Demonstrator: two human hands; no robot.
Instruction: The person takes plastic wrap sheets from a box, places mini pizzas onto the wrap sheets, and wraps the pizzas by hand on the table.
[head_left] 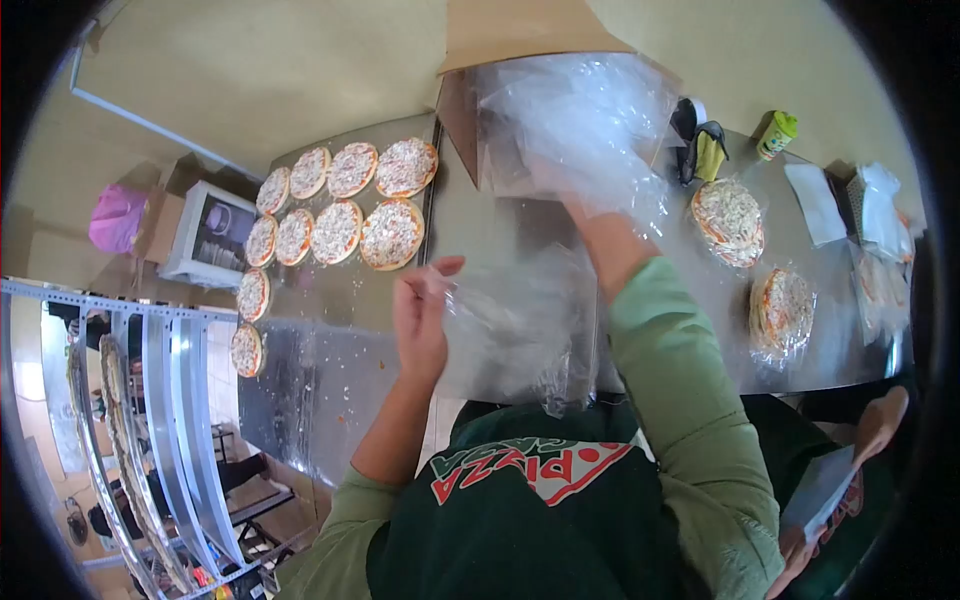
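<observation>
My left hand (424, 310) is closed in a pinch on the edge of a clear plastic bag (525, 320), which spreads over the steel table in front of me. My right hand (575, 203) reaches into an open cardboard box (458, 130) at the back of the table. Loose clear plastic bags (590, 115) fill that box and cover my right fingers, so their grip is hidden. Left of my left hand, several uncooked pizzas topped with shredded cheese (392, 234) lie in rows on the table.
To the right are a cheese-topped pizza (728, 222) and a plastic-wrapped stack of pizzas (782, 312). Behind them stands a green-lidded cup (777, 134). A person's hand (795, 560) holds a pale sheet (818, 490) at the lower right. A metal rack (180, 430) stands at the left.
</observation>
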